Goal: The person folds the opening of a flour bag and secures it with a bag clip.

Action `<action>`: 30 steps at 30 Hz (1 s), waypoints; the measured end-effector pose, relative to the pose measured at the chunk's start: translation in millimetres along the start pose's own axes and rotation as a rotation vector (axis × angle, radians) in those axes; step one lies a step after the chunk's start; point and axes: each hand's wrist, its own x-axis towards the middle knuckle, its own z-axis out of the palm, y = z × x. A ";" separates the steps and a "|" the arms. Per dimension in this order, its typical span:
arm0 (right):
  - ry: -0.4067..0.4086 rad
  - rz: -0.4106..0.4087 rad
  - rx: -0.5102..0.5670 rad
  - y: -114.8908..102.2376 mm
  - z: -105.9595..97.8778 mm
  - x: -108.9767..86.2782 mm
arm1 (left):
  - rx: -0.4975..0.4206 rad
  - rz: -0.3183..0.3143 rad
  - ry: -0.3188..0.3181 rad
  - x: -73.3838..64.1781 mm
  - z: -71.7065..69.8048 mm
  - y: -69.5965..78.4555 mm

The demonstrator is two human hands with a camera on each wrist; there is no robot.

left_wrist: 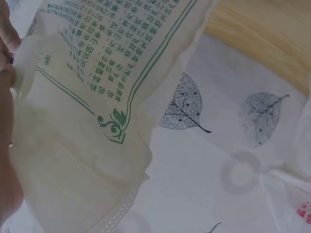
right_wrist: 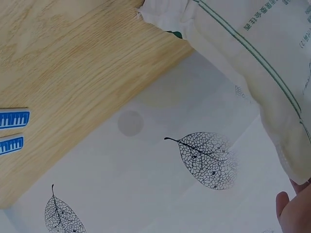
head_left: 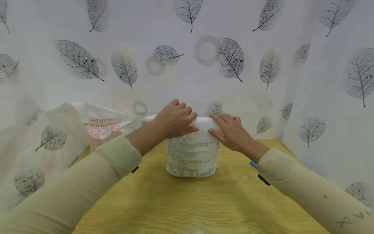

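A white bag (head_left: 191, 156) with green printed lettering stands upright on the wooden table, its lower part filled out. My left hand (head_left: 176, 121) grips the middle of its top edge, with the fingers curled over and the thumb in front. At the top right corner, my right hand (head_left: 231, 132) pinches the edge between the thumb in front and the fingers above. In the left wrist view the printed side of the bag (left_wrist: 82, 121) slants past the hand at the left border. The right wrist view shows the bag's side seam (right_wrist: 265, 68) and a few fingertips below it.
Left of the bag stands another white bag (head_left: 102, 128) with red print, partly behind my left forearm. Two blue-and-white flat pieces (right_wrist: 13, 119) lie on the table (head_left: 187, 201) at the right. Leaf-patterned white sheeting (head_left: 187, 87) encloses the back and sides.
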 end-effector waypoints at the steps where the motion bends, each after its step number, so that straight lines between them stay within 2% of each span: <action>1: 0.001 0.014 -0.003 -0.3 0.4 2.1 | 0.018 0.016 0.018 -0.3 -0.3 -1.1; 6: 0.004 0.047 -0.030 0.6 -0.6 10.7 | 0.083 0.063 0.099 -4.5 -3.7 -9.5; 13: 0.029 0.002 -0.148 5.1 -1.8 9.5 | -0.077 0.032 0.219 -14.0 -7.1 -27.9; 16: 0.027 -0.016 -0.204 7.5 -0.9 8.9 | -0.111 0.015 0.270 -17.7 -8.8 -35.1; 21: 0.083 -0.099 -0.320 11.2 0.6 7.3 | -0.196 -0.032 0.296 -21.9 -13.1 -45.9; 23: 0.114 -0.140 -0.356 11.8 1.9 6.2 | -0.248 -0.045 0.287 -22.3 -13.3 -48.5; 25: 0.148 -0.181 -0.383 11.8 3.3 5.7 | -0.276 -0.061 0.246 -21.8 -14.5 -47.9; 27: 0.161 -0.195 -0.386 11.0 4.3 5.5 | -0.250 -0.071 0.185 -19.6 -15.5 -43.8; 30: 0.169 -0.203 -0.381 9.7 4.6 6.0 | -0.144 -0.067 0.074 -14.9 -17.5 -32.3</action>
